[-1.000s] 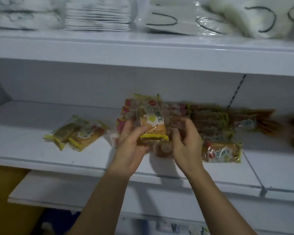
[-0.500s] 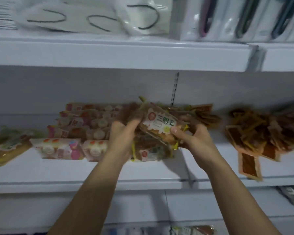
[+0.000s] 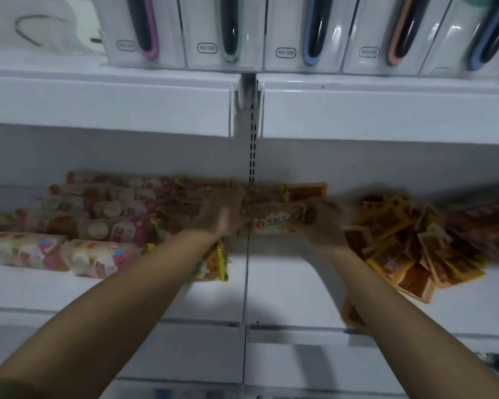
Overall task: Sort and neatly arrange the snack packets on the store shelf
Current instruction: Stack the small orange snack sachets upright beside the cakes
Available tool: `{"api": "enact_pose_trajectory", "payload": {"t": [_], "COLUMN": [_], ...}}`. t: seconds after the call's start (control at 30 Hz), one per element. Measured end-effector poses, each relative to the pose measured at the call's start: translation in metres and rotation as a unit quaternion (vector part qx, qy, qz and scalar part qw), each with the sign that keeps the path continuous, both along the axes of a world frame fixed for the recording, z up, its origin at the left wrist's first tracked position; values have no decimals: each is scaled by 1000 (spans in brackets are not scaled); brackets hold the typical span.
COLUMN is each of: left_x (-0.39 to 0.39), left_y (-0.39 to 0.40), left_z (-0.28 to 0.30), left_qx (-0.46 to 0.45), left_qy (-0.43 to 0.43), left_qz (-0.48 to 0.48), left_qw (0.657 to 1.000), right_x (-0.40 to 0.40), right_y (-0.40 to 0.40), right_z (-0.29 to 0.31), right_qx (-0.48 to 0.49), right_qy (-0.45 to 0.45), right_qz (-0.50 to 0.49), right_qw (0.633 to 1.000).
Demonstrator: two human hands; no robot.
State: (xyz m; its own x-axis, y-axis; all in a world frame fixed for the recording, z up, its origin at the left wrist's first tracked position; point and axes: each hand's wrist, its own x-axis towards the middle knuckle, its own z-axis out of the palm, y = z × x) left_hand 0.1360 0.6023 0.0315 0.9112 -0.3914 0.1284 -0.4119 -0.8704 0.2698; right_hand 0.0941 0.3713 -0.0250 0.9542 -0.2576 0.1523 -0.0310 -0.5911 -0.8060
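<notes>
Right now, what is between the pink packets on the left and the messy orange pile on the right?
In the head view, both hands, left and right, hold a yellow-trimmed snack packet between the pink packets and orange pile.

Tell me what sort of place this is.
Most likely a small shop. White metal store shelving holds rows of snack packets, a heap of orange sachets, and boxed goods marked NO 308 on the shelf above.

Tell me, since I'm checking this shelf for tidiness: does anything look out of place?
Yes. The small orange-brown flat packets right of the hands lie in a jumbled heap at mixed angles, unlike the pink-and-white wrapped packets in rows on the left. One orange packet sits alone at the white shelf's front edge, partly hidden by the right forearm.
</notes>
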Motion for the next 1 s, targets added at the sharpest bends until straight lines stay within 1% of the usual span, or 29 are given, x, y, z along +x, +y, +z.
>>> {"api": "enact_pose_trajectory", "payload": {"t": [0.07,0.13,0.2,0.27,0.4,0.47,0.53,0.6,0.67,0.73,0.87,0.93,1.0], "left_x": [3,5,7,8,9,11,12,12,11,11,11,8,4], "left_y": [-5,-8,-10,-8,3,11,20,29,37,45,65,81,102], "left_z": [-5,-7,-9,-10,-13,-17,-20,-19,-15,-12,-12,-13,-13], "left_qx": [52,81,95,90,63,26,-28,-74,-84,-82,-105,-118,-124], "left_qy": [-16,-21,-14,-16,-14,2,16,13,16,4,-51,-68,-84], "left_qz": [28,46,60,66,58,45,30,33,43,47,51,69,98], "left_qw": [998,995,994,994,996,999,999,997,995,996,992,988,984], "right_x": [-1,0,4,6,10,11,13,11,6,4,-1,-5,-5], "right_y": [3,8,13,19,24,27,27,27,25,22,13,18,34], "right_z": [-9,-15,-16,-14,-12,-11,-13,-17,-16,-15,-13,-5,10], "right_qx": [20,41,34,22,16,7,8,34,46,30,-52,-111,-189], "right_qy": [18,14,-2,-6,-26,-44,-48,-46,-35,-32,-32,-51,-89], "right_qz": [4,7,13,45,91,106,108,100,86,79,63,48,45], "right_qw": [1000,999,999,999,995,993,993,993,995,996,996,991,977]}}
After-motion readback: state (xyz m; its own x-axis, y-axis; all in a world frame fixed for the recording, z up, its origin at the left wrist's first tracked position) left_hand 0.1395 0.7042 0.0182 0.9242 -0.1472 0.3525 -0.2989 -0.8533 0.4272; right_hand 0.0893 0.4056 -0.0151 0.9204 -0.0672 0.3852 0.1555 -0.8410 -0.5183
